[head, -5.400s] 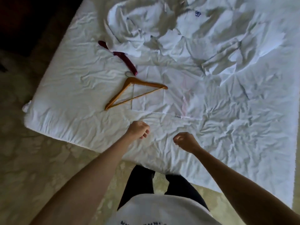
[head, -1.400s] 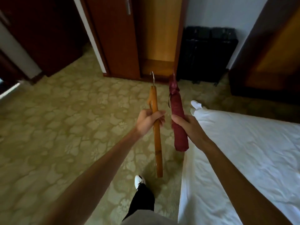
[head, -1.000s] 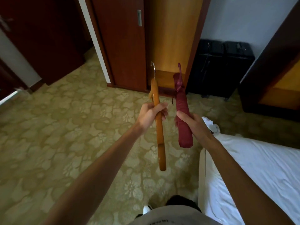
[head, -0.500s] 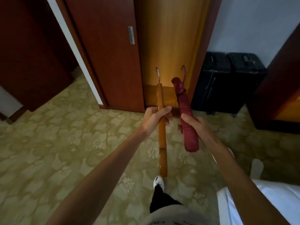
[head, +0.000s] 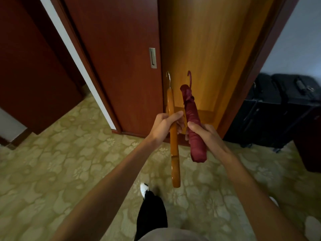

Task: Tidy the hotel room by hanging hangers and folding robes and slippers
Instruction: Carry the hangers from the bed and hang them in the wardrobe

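Near the middle of the view, the left hand (head: pixel 165 125) grips the wooden hanger (head: pixel 173 138) around its upper part, thumb across the front, and the hanger is seen edge-on with its metal hook (head: pixel 168 79) pointing up. Just to its right, the right hand (head: pixel 203 134) holds the padded maroon hanger (head: pixel 193 126) in the same way, hook up. The two hangers are close but apart. Beyond them, far, stands the open wardrobe (head: pixel 208 49), with its sliding door (head: pixel 118 58) to the left; the rail is not visible. To hang them well, I think each hook should be turned to one direction before lifting, and the hangers placed one after the other, so that they do not knock together.
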Motion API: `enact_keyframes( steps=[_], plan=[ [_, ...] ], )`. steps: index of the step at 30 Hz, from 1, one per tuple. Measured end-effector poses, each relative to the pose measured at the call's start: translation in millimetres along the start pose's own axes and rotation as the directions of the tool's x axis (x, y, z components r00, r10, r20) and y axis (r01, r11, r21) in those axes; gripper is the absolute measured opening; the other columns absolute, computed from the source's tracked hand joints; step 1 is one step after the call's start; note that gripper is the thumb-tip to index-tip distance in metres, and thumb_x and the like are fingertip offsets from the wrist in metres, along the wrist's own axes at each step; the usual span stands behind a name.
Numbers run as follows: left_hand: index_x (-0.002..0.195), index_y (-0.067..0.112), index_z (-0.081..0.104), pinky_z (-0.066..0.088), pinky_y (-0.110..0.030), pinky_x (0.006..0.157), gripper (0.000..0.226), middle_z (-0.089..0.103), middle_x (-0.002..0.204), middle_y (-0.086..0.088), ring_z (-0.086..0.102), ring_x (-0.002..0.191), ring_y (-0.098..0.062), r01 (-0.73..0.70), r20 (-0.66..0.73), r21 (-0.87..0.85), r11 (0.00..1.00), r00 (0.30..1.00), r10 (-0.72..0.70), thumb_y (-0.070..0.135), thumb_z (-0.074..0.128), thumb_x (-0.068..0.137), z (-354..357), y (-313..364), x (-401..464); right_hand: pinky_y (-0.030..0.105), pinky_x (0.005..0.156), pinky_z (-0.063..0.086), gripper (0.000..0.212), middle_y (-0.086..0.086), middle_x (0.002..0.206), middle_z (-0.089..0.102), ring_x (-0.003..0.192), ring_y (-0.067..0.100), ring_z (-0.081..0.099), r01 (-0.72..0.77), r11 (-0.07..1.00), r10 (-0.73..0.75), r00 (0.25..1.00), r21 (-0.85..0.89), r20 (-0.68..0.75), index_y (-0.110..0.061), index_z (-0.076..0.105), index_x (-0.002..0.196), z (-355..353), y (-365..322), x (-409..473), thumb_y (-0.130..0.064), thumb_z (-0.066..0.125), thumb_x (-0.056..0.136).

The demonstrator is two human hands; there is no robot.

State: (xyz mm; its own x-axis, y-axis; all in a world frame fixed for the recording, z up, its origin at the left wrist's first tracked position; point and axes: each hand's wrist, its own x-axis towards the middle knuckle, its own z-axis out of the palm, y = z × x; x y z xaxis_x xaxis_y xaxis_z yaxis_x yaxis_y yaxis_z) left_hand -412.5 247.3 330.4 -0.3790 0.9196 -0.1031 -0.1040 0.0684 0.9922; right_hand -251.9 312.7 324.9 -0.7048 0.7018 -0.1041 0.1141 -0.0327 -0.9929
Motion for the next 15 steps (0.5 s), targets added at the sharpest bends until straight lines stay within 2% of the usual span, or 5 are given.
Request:
enact_keyframes(
  steps=[4, 9, 12, 15],
  plan=[
    [0.075, 0.007, 0.071, 0.052, -0.026, 0.059, 0.033, 0.068, 0.070, -0.009, 0.061, 0.060, -0.020, 0.015, 0.024, -0.039, 0.999, 1.000, -0.014, 0.027, 0.062, 0.098, -34, 4, 84, 0.034, 0.077, 0.054, 0.047, 0.008, 0.085, 0.071, 0.079, 0.022, 0.068, -0.012, 0.999, 0.012, 1.000, -0.030, -0.010, -0.008, 0.071, 0.094, -2, -12, 90, -0.054, 0.065, 0.087],
    [0.076, 0.005, 0.071, 0.050, -0.030, 0.062, 0.036, 0.068, 0.073, -0.013, 0.062, 0.064, -0.023, -0.042, 0.082, -0.034, 0.999, 0.996, 0.045, 0.034, 0.063, 0.095, -75, 32, 209, 0.019, 0.067, 0.055, 0.030, -0.008, 0.073, 0.071, 0.070, 0.008, 0.068, 0.011, 0.998, -0.014, 0.999, -0.064, -0.045, -0.013, 0.068, 0.086, -9, -51, 215, -0.041, 0.059, 0.090],
    [0.077, 0.008, 0.072, 0.051, -0.031, 0.066, 0.036, 0.068, 0.074, -0.011, 0.064, 0.066, -0.022, -0.052, 0.128, -0.019, 0.998, 0.990, 0.054, 0.037, 0.062, 0.096, -97, 63, 278, 0.015, 0.061, 0.053, 0.024, -0.011, 0.070, 0.073, 0.067, 0.006, 0.070, 0.037, 0.996, -0.043, 0.996, -0.077, -0.083, -0.015, 0.068, 0.088, -12, -79, 282, -0.034, 0.056, 0.096],
    [0.078, 0.008, 0.070, 0.051, -0.028, 0.064, 0.034, 0.066, 0.070, -0.007, 0.062, 0.063, -0.018, -0.074, 0.169, -0.048, 0.996, 0.982, 0.081, 0.035, 0.062, 0.097, -112, 99, 344, 0.011, 0.058, 0.050, 0.024, -0.011, 0.067, 0.073, 0.065, 0.002, 0.070, 0.078, 0.992, -0.090, 0.988, -0.097, -0.129, -0.015, 0.068, 0.088, -19, -108, 340, -0.033, 0.055, 0.098]
  ],
)
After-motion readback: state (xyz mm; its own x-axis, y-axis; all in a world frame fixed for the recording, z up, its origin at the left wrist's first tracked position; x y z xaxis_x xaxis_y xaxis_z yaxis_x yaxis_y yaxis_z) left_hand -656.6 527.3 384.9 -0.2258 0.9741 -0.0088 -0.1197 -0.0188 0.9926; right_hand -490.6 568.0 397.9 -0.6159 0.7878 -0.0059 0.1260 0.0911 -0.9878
